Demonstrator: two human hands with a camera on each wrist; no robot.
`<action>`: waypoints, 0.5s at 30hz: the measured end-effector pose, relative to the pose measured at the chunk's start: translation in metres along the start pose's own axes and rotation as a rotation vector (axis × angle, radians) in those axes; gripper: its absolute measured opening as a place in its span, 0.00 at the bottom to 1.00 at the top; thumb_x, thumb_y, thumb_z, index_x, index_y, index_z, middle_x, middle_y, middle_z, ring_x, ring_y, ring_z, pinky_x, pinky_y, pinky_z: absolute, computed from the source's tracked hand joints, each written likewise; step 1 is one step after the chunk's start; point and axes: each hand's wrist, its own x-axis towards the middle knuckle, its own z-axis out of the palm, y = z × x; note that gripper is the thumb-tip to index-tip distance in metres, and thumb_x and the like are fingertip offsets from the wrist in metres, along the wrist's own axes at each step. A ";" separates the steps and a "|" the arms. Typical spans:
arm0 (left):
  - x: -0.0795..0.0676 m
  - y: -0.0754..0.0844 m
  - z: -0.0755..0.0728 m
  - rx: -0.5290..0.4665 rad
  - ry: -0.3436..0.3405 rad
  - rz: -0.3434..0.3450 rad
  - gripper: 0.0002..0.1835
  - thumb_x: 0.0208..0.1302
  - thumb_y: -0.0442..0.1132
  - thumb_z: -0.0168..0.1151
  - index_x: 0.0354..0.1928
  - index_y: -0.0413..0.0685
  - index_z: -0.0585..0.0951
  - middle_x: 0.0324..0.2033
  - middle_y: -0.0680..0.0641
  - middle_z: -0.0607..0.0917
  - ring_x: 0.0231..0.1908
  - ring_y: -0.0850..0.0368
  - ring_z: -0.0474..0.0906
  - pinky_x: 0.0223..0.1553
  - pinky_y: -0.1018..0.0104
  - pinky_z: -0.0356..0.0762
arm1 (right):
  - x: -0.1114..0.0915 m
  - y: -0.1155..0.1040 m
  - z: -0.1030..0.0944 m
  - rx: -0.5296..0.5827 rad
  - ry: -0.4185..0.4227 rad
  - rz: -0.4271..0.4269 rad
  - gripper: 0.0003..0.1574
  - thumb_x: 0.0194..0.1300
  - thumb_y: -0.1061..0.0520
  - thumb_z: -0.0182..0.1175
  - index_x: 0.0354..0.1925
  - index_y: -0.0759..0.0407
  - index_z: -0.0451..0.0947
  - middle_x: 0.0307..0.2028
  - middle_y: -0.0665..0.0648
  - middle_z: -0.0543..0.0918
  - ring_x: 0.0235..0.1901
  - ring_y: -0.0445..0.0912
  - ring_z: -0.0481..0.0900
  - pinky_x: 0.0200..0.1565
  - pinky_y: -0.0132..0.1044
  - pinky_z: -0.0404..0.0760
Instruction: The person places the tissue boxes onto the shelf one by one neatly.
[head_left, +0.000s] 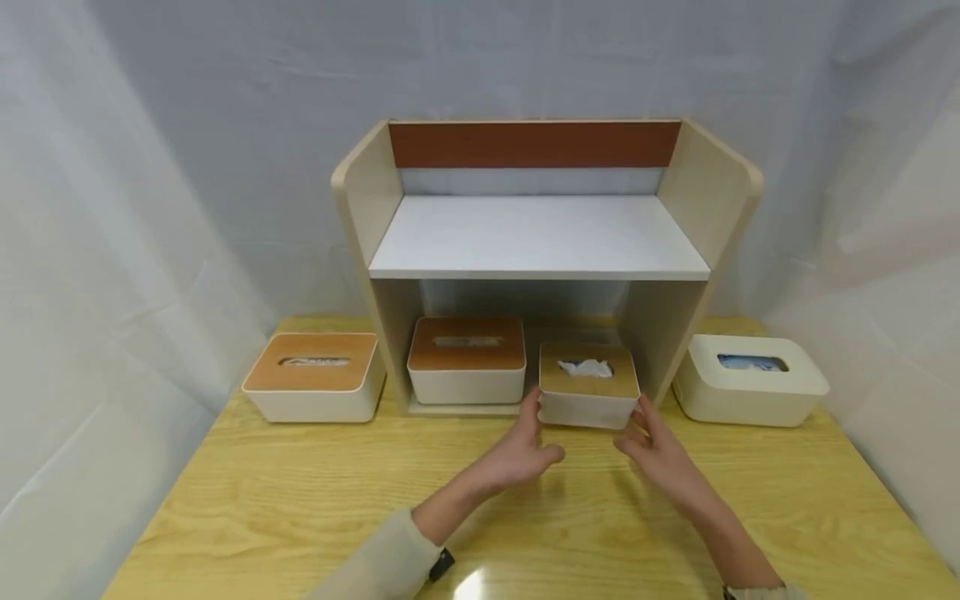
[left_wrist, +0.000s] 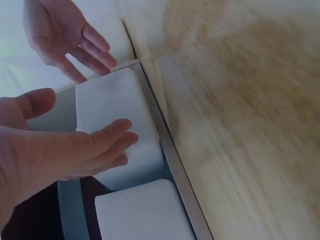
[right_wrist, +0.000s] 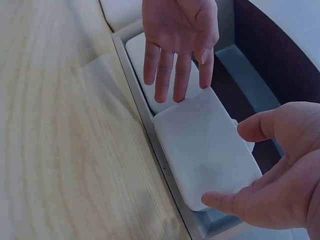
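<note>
The person's left hand (head_left: 521, 450) lies at the tissue box's left end, fingers mostly straight and touching it rather than wrapped around it. The right hand (head_left: 663, 457) meets the opposite end, its fingers likewise fairly extended, thumb apart, with no closed grasp to be seen. Between them, the tissue box (head_left: 589, 410) sits at the right part of the shelf's lower compartment, its front seeming to reach past the front edge of the shelf (head_left: 540, 237); whether the shelf bears its full weight cannot be told.

The box is probably light, with stiff plastic walls that would keep their shape. Those smooth sides may slip under flat fingers, so an even squeeze low on both ends looks the surest hold. The lid (head_left: 590, 386) may be loose, making it a poor lifting point; the box seems unlikely to break easily.

It has a whitish body with rounded corners and a tan, wood-look lid, from whose slot a crumpled white tissue (head_left: 588, 367) pokes out.

Beside it, inside the shelf's left part, stands a brown-lidded box (head_left: 468, 386). Outside, an orange-lidded box (head_left: 315, 405) is left of the shelf, and a cream box (head_left: 750, 400) right of it.
</note>
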 end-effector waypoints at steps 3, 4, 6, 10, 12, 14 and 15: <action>0.006 -0.001 0.001 0.025 0.002 -0.002 0.56 0.58 0.35 0.60 0.77 0.41 0.32 0.76 0.31 0.41 0.71 0.27 0.52 0.69 0.43 0.60 | 0.007 -0.001 -0.003 0.022 -0.012 0.001 0.56 0.74 0.53 0.53 0.77 0.61 0.23 0.75 0.76 0.42 0.71 0.69 0.55 0.68 0.62 0.61; 0.008 -0.001 0.001 0.035 0.003 -0.003 0.56 0.58 0.35 0.60 0.78 0.41 0.32 0.76 0.32 0.41 0.70 0.27 0.52 0.68 0.43 0.61 | 0.008 -0.001 -0.003 0.023 -0.012 0.002 0.57 0.74 0.53 0.53 0.77 0.61 0.22 0.75 0.76 0.42 0.71 0.70 0.54 0.68 0.62 0.61; 0.012 -0.001 0.002 0.035 0.003 -0.006 0.57 0.58 0.36 0.61 0.78 0.42 0.30 0.77 0.33 0.40 0.71 0.27 0.52 0.68 0.44 0.62 | 0.012 -0.002 -0.005 0.030 -0.017 0.005 0.57 0.74 0.52 0.53 0.77 0.60 0.21 0.75 0.75 0.41 0.71 0.70 0.53 0.68 0.63 0.59; 0.021 -0.002 0.002 0.009 0.002 -0.011 0.58 0.59 0.35 0.61 0.77 0.43 0.29 0.77 0.34 0.39 0.71 0.27 0.52 0.68 0.45 0.62 | 0.019 -0.002 -0.008 0.039 -0.021 0.013 0.57 0.74 0.52 0.52 0.77 0.59 0.21 0.76 0.74 0.38 0.72 0.70 0.49 0.69 0.62 0.57; 0.024 -0.002 0.002 -0.006 0.004 -0.010 0.58 0.59 0.35 0.61 0.77 0.43 0.29 0.77 0.34 0.38 0.70 0.27 0.52 0.68 0.43 0.61 | 0.023 -0.002 -0.010 0.035 -0.023 0.013 0.57 0.74 0.52 0.52 0.77 0.60 0.20 0.76 0.74 0.37 0.73 0.70 0.46 0.70 0.62 0.56; 0.027 -0.002 0.001 -0.019 0.002 -0.007 0.58 0.59 0.34 0.61 0.77 0.44 0.28 0.77 0.33 0.38 0.70 0.26 0.52 0.68 0.43 0.60 | 0.027 -0.001 -0.012 0.030 -0.025 0.008 0.58 0.74 0.53 0.52 0.77 0.61 0.20 0.76 0.74 0.37 0.73 0.70 0.43 0.70 0.61 0.54; 0.028 -0.002 0.001 -0.022 0.003 -0.001 0.58 0.59 0.34 0.61 0.77 0.43 0.29 0.76 0.32 0.38 0.70 0.26 0.52 0.68 0.42 0.61 | 0.029 -0.001 -0.013 0.028 -0.027 0.007 0.58 0.74 0.53 0.52 0.76 0.61 0.19 0.76 0.74 0.37 0.73 0.70 0.42 0.70 0.62 0.53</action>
